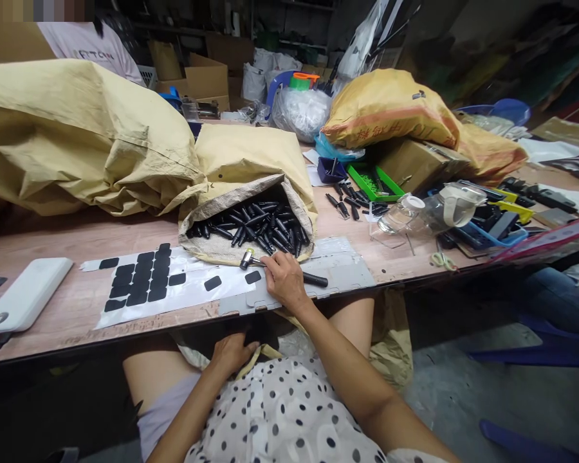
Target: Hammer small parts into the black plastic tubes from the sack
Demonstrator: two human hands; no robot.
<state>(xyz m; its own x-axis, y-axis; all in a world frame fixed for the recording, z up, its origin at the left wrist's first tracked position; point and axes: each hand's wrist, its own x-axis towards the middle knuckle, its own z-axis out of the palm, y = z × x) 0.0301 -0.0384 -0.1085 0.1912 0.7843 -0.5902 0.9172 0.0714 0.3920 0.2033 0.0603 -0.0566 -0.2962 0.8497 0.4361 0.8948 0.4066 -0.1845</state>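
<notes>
My right hand (284, 278) rests on the table edge, fingers closed over a small hammer (313, 279) with a metal head (246, 259) and a black handle. Just behind it lies an open paper sack (207, 218) full of black plastic tubes (255, 224). My left hand (230, 354) is below the table in my lap, its fingers curled on a strip of yellowish sack material (265, 350). A clear sheet (188, 283) with several black rounded pads (142, 280) lies left of the hammer.
A white power bank (24, 294) sits at the left edge. Large stuffed paper sacks (77, 135) fill the back left. Green tray (374, 181), loose black parts, a clear jar (405, 215) and cardboard boxes crowd the right. Another person in a white shirt (89, 48) is behind.
</notes>
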